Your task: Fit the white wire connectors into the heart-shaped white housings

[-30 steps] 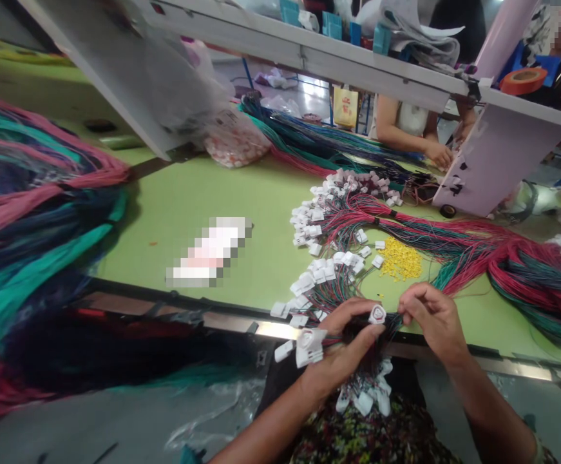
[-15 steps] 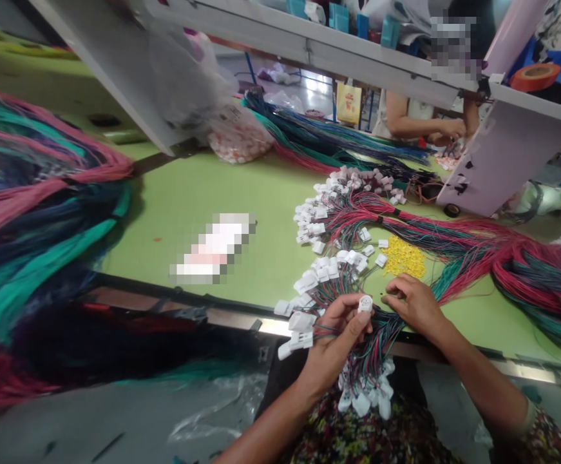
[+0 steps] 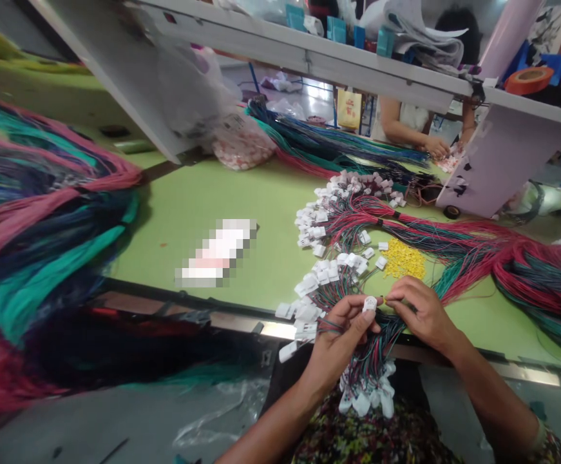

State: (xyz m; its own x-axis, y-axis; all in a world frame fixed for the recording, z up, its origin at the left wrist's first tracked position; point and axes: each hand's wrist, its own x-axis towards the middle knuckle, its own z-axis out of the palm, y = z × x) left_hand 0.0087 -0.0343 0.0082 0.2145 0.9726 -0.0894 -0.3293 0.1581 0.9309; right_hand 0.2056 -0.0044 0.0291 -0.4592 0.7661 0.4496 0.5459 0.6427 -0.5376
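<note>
White plastic connector (image 3: pixel 370 304) w/ red-green wires (image 3: pixel 364 351) sits pinched in my L hand (image 3: pixel 341 338) fingertips, just past green bench (image 3: pixel 178 200) near edge. R hand (image 3: pixel 425 316) fingers narrow on tiny yellow piece (image 3: pixel 384 300), touching connector's side, looks like. Loose yellow pieces (image 3: pixel 404 259) lie nearby. Both forearms angle up from below.

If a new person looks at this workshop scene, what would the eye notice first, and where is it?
The huge bundles of pink, teal and dark wires on the left of the green table stand out first. Right of centre, white plastic connectors fan out around a small heap of yellow pieces. At the front, the left hand holds a white connector, with the right hand beside it.
</note>
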